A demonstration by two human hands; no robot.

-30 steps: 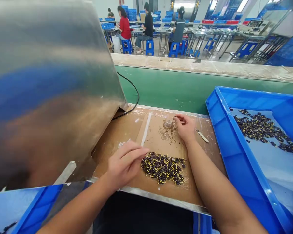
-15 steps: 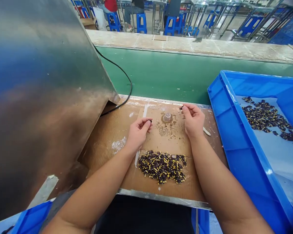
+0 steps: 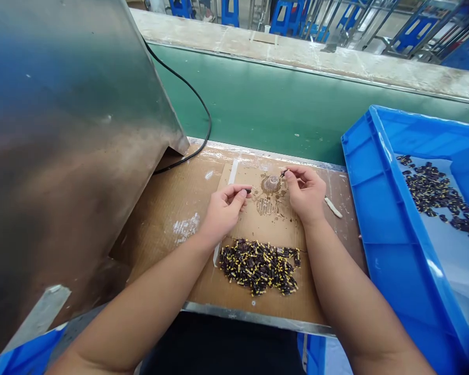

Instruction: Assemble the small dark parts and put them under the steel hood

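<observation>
My left hand (image 3: 227, 207) is closed in a pinch on a small dark piece (image 3: 248, 191), held above the cardboard. Over to the right, my right hand (image 3: 307, 191) pinches another small dark piece (image 3: 284, 173) between thumb and fingers, close to a small clear dome-shaped cup (image 3: 271, 183). Wet brown spots and a ribbed mark surround that cup. Nearer to me lies a heap of small dark pieces with yellow ends (image 3: 260, 266). Both held pieces are too small to name by kind.
A blue bin (image 3: 394, 229) on the right holds many dark and yellow pieces (image 3: 440, 192) on a pale sheet. A large metal panel (image 3: 70, 130) stands at left, with a black cable (image 3: 205, 107) beside it. A white strip-like object (image 3: 333, 207) lies by my right wrist.
My right hand has moved slightly left with its dark piece, closer to the clear cup. More of the piece in my left hand shows. The camera view has tilted down somewhat.
</observation>
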